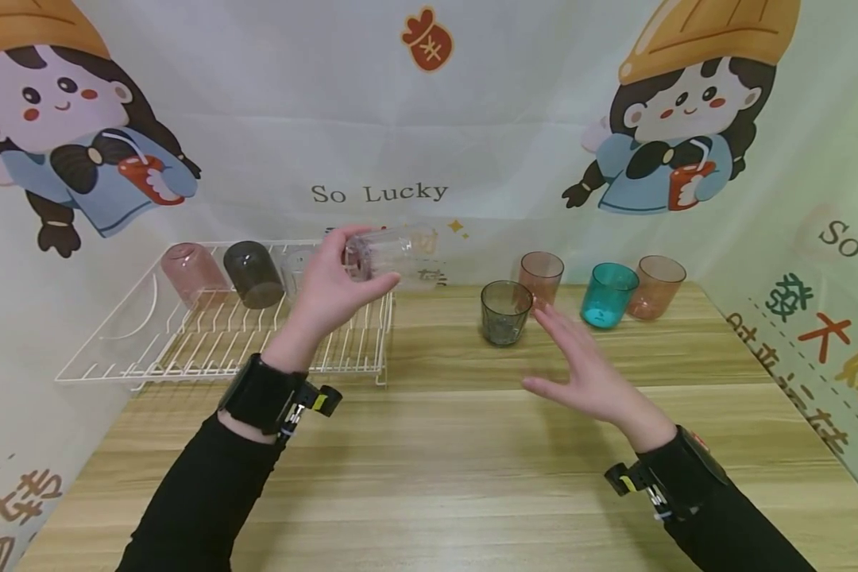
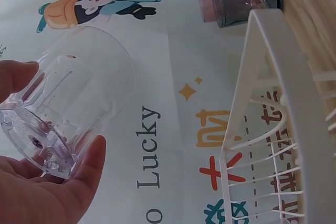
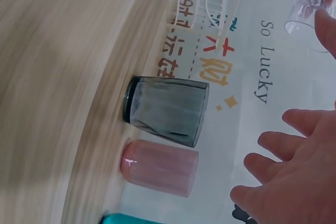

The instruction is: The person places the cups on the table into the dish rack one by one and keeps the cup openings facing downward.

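Above the right end of the white wire rack, my left hand (image 1: 329,290) grips a clear cup (image 1: 393,253) near its base. The cup lies on its side in the air, its mouth turned right; the left wrist view shows thumb and fingers around the clear cup (image 2: 84,85). My right hand (image 1: 589,377) hovers over the table with fingers spread and holds nothing. Just beyond its fingertips stand a dark grey cup (image 1: 506,314) and a pink cup (image 1: 541,272), both upright.
On the dish rack (image 1: 257,372), a pink cup (image 1: 191,270), a dark grey cup (image 1: 253,274) and a clear cup (image 1: 295,262), partly hidden by my left hand, rest upside down. At right stand a teal cup (image 1: 608,292) and another pink cup (image 1: 661,280). A printed cloth (image 1: 372,143) hangs behind.
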Available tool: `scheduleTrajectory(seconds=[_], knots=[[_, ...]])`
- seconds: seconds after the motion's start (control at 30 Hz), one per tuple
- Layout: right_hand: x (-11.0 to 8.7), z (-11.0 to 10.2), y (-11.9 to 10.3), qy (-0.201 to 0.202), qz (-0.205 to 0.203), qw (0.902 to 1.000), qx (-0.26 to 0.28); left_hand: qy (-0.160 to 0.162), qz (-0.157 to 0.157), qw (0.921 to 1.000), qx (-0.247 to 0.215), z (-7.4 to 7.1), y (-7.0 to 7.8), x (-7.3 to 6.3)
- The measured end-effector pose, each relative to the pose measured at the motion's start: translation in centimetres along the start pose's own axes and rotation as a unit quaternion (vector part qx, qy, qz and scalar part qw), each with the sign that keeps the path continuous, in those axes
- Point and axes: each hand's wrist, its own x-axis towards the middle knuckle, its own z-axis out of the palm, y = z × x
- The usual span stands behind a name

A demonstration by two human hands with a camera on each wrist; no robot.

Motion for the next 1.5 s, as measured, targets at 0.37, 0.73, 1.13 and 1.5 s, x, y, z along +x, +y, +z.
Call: scheduleTrajectory(seconds=[0.37, 0.73, 1.13, 1.5], knots=[[-0.9, 0.0, 1.3, -0.025, 0.011, 0.9980, -0.058, -0.001, -0.030, 0.9987, 0.042, -1.2, -1.6, 1.0], [-1.4, -0.4, 1.6, -0.047, 0.038, 0.9949, -0.081, 0.002, -0.043, 0.9961, 0.077, -2.2, -2.8, 1.6], [-2.1, -0.3, 2.4, -0.071, 0.059, 0.9909, -0.098, -0.028, -0.090, 0.9865, 0.134, -3.2, -4.3, 3.0], [-2.6, 0.0, 3.2, -0.091, 0.077, 0.9867, -0.111, -0.052, -0.103, 0.9789, 0.169, -3.7, -5.1, 4.7]])
